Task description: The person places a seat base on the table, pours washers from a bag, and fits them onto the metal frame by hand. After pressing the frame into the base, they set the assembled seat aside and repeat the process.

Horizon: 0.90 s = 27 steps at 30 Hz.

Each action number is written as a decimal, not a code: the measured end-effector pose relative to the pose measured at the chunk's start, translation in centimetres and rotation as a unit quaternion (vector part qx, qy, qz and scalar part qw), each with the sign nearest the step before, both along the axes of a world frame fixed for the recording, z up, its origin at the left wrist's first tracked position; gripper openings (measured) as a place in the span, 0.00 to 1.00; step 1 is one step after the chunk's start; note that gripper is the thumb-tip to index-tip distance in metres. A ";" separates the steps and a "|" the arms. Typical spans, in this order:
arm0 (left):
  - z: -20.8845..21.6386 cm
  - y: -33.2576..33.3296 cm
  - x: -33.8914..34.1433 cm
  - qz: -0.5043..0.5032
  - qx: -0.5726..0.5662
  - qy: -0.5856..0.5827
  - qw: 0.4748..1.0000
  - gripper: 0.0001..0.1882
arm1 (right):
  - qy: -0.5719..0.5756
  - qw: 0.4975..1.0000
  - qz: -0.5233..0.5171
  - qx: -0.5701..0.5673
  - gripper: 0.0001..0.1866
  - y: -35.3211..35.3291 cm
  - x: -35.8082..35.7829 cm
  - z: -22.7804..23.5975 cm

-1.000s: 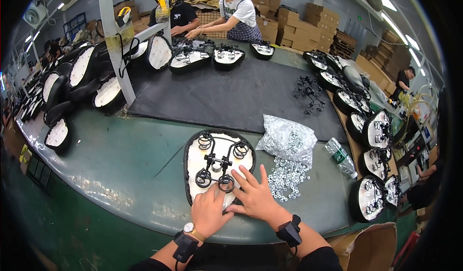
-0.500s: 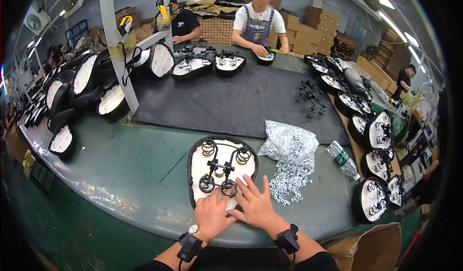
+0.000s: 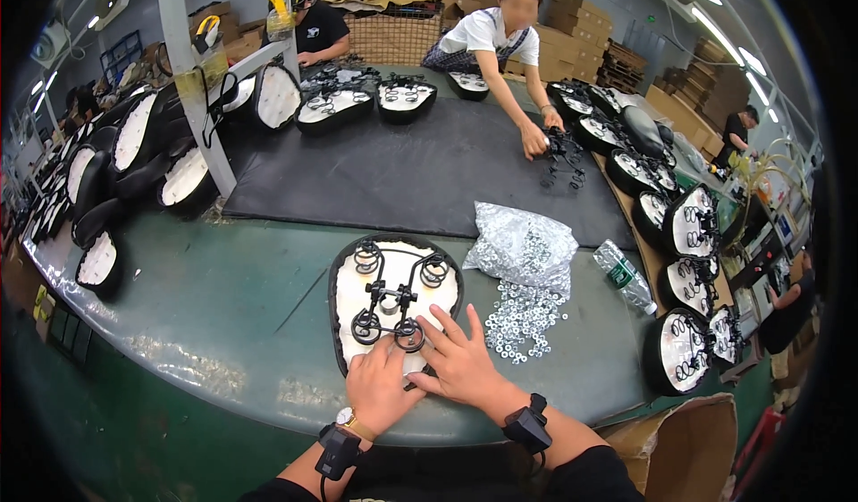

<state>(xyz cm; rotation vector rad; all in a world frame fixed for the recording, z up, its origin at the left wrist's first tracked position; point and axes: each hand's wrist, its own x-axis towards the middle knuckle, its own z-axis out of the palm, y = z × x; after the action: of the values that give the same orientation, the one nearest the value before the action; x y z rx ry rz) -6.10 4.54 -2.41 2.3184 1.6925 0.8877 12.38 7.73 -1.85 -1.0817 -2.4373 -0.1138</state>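
An upturned bicycle saddle [image 3: 353, 310] with a white underside and black rim lies before me on the green table. A black wire frame with coil springs [image 3: 391, 298] rests on its underside. My left hand [image 3: 380, 386] is at the saddle's near end, its bent fingers close together by the near right coil; whatever they pinch is hidden. My right hand [image 3: 460, 363] is open, fingers spread, its fingertips beside that same coil and its thumb low over the saddle's near edge. Loose metal nuts [image 3: 523, 319] are heaped to the right, below a clear bag of nuts [image 3: 525, 244].
A plastic bottle [image 3: 624, 277] lies right of the bag. Saddles with springs [image 3: 682, 350] line the right edge; more saddles [image 3: 98, 261] crowd the left. A black mat [image 3: 357, 180] covers the far table. A co-worker [image 3: 500, 42] grips spring frames [image 3: 565, 158] there. A cardboard box [image 3: 684, 448] stands at lower right.
The co-worker has leaned across from the far saddle and now has both hands on the spring frames on the mat. My hands stay at the same coil; the view has shifted slightly.
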 end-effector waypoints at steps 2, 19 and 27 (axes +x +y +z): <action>-0.1 0.2 0.1 -0.023 0.032 -0.006 0.999 0.39 | -0.011 1.000 -0.006 -0.013 0.30 -0.2 0.3 -0.2; -0.4 0.1 -0.1 -0.022 0.012 -0.013 1.000 0.39 | -0.021 0.997 -0.076 0.018 0.31 -1.2 -0.9 0.2; -0.4 -0.1 0.0 -0.020 0.016 -0.010 1.000 0.41 | -0.033 0.996 -0.087 -0.003 0.32 -0.9 -0.8 -0.8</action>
<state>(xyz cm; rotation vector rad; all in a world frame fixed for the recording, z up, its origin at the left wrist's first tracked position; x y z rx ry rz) -6.14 4.43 -2.76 2.3459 1.6310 0.9345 11.54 6.84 -2.65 -1.3107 -2.3987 -0.2015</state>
